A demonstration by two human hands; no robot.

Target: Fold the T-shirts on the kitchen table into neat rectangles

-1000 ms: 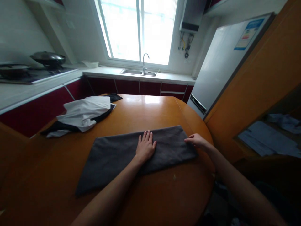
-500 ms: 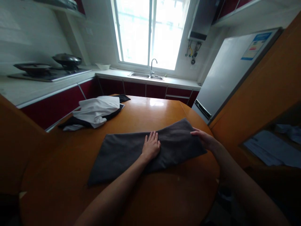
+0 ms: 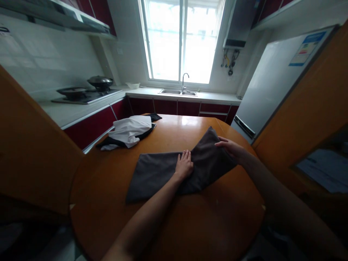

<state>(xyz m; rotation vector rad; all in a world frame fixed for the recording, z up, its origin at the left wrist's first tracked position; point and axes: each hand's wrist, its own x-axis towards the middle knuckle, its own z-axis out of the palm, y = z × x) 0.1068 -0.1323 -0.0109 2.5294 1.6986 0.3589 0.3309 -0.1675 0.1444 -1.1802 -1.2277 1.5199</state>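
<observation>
A dark grey folded cloth (image 3: 157,170), possibly a garment, lies across the wooden table. My left hand (image 3: 185,167) rests flat on its middle with the fingers spread. At the cloth's right end, my right hand (image 3: 231,148) grips the edge between thumb and fingers and holds that end raised off the table. The cloth bends upward just right of my left hand. Part of its near edge is hidden by my left forearm.
Behind and to the left, a crumpled pile of white and black clothes (image 3: 130,130) lies on the round-ended wooden table (image 3: 195,224). Beyond are a counter with a sink (image 3: 178,92), a stove with pans (image 3: 100,82) and a fridge (image 3: 274,72) on the right.
My right hand has lifted the cloth's right end and drawn it inward, so the bend is sharper. My left hand stays on the middle. The camera view has shifted left.
</observation>
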